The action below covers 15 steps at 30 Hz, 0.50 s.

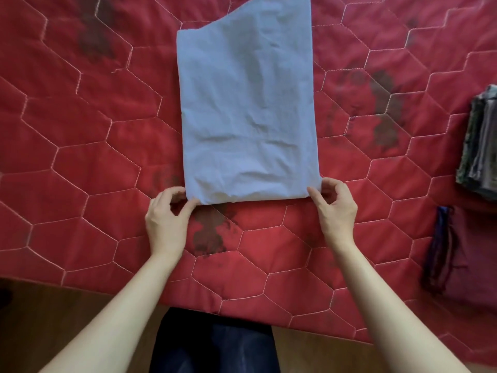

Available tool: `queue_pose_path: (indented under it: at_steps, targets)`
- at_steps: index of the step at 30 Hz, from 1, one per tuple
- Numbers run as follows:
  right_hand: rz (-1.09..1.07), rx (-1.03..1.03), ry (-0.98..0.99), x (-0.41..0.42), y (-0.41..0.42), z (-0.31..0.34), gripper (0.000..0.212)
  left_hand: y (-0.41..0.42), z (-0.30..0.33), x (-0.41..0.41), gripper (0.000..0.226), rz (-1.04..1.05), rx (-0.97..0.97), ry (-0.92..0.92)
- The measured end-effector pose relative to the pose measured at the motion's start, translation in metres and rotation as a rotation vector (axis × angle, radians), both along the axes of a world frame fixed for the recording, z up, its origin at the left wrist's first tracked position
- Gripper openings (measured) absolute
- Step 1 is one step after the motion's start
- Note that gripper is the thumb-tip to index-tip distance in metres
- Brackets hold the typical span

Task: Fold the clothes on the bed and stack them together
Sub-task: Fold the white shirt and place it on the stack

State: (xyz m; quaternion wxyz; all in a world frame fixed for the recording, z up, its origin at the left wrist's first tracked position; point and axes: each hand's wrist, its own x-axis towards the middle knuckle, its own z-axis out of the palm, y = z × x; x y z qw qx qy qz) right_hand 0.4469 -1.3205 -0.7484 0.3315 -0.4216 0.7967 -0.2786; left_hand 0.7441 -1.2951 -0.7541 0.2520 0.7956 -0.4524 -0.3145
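A light blue garment point(247, 103), already narrowed to a long strip, lies flat mid-frame on the red quilted bed point(80, 157). The left hand point(168, 215) and right hand point(333, 204) each pinch a near corner, likely to fold it away evenly; folded clothes point(481, 141) wait at right
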Motion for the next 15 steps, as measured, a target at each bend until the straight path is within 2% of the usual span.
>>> queue_pose_path:
  at_steps: [2, 5, 8, 15]
  targets:
    - [-0.057, 0.027, -0.060, -0.002, 0.000, 0.001, 0.018, 0.002, 0.004, 0.006, 0.017, 0.063, 0.015, 0.151]
    - [-0.070, 0.062, -0.065, -0.007, 0.000, 0.001, 0.017, -0.001, 0.004, 0.010, 0.024, 0.018, 0.088, 0.241]
    - [-0.107, 0.096, -0.080, -0.013, 0.003, 0.001, 0.017, -0.008, 0.003, 0.011, 0.026, 0.064, 0.135, 0.269]
    - [-0.108, 0.123, -0.112, -0.015, 0.006, 0.004, 0.013, -0.009, 0.003, 0.012, 0.014, 0.023, 0.163, 0.177]
